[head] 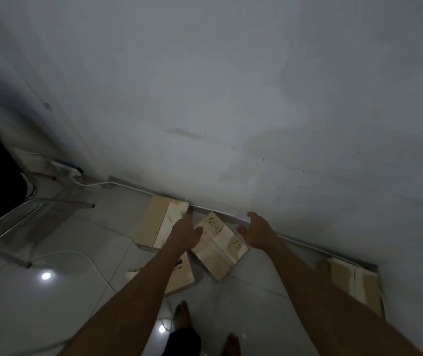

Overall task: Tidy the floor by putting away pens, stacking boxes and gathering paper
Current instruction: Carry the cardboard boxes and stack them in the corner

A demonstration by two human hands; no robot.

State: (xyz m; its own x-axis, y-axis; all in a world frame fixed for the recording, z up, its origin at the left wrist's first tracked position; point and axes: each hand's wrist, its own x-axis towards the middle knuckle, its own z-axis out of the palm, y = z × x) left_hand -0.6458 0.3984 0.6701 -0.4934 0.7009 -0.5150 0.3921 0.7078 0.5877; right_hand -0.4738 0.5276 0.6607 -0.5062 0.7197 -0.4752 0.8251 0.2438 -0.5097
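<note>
Both arms are out and the handwritten box lies on the floor right between my hands, hard up against the wall. My left hand hangs over its left edge, fingers straight and spread, holding nothing. My right hand hovers just off its right corner, loose and apart, also empty. I'd call the left nearer, since its thumb overlaps the box in this view.

The box sits skewed, one corner pointing at the wall and the opposite one back toward my feet. Its long axis runs from the wall toward me, drifting right. A plain box lies just left of it, a printed box just this side, and another box well off to the right.
</note>
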